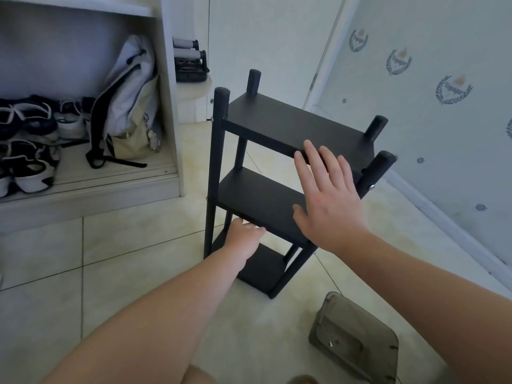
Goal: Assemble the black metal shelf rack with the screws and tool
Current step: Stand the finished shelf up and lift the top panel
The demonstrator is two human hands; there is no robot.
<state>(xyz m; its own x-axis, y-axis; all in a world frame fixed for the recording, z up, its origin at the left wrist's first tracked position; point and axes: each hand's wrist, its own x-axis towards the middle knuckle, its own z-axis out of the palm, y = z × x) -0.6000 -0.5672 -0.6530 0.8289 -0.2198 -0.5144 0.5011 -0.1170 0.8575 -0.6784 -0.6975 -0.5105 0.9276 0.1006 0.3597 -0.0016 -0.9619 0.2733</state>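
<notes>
The only lettering in here is a cursive word inside each wreath emblem [453, 90] on the wallpaper [443, 167], too blurred to read.

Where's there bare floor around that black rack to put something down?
The widest bare tiles lie left of the black rack, up to the white cabinet. More bare floor sits between the rack's foot and the olive pouch. Crowded: that cabinet, full of shoes and a backpack; the rack's right side squeezes against the wall.
</notes>
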